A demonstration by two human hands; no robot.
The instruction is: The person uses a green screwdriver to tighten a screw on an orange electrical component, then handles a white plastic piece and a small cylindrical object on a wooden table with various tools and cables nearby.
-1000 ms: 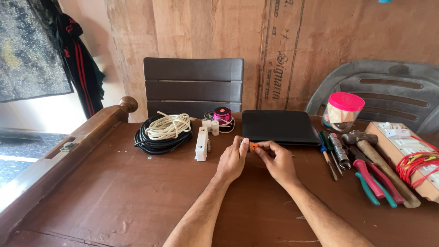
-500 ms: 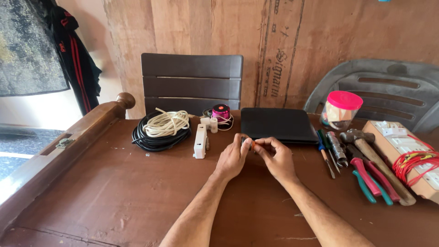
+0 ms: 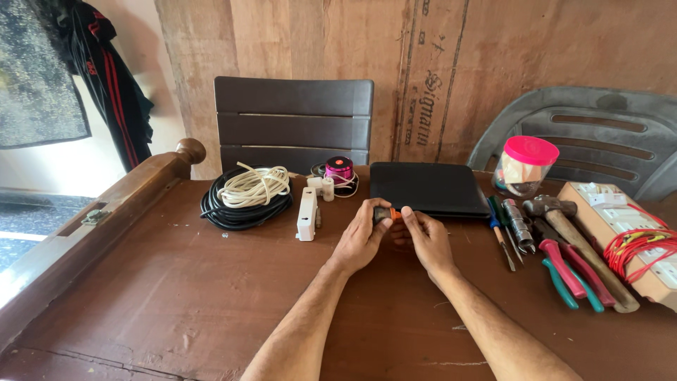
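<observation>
At the middle of the brown wooden bench (image 3: pixel 141 282), both hands have stayed together since half a second ago, the small black-and-orange part (image 3: pixel 385 213) now showing its orange end between the fingertips. Left hand (image 3: pixel 361 238) curls around it from the left; right hand (image 3: pixel 426 238) pinches its right end. Both forearms reach up from the near edge. Just behind lies a flat black case (image 3: pixel 429 188); a white plastic switch block (image 3: pixel 307 213) stands left, with bare bench in front.
</observation>
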